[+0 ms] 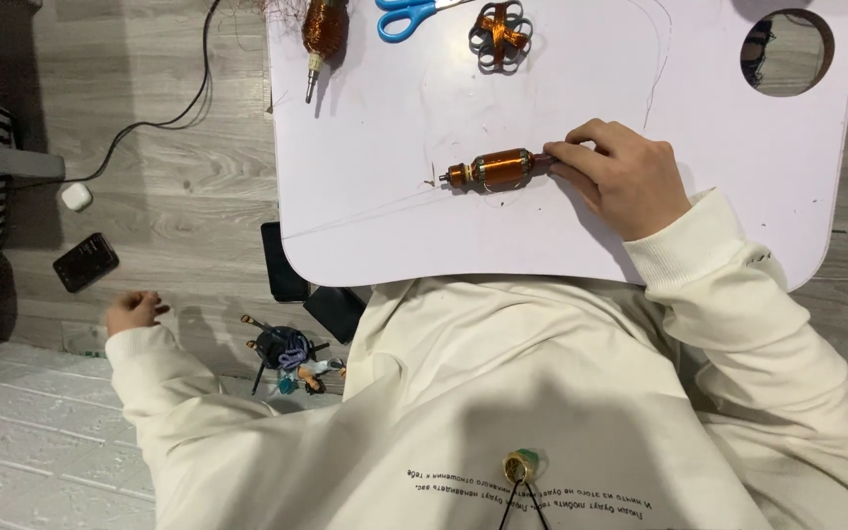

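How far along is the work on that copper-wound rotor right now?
Looks done: the rotor on the white board already carries full copper windings. In hand: the right hand grips its shaft end; the left hand rests on the floor. Untouched: a second rotor, a loose coil and blue scissors.

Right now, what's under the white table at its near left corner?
Two dark flat things stick out from under the white table onto the grey floor. How far they run beneath is hidden. The right hand holds a copper-wound rotor on top; the left hand rests on the floor.
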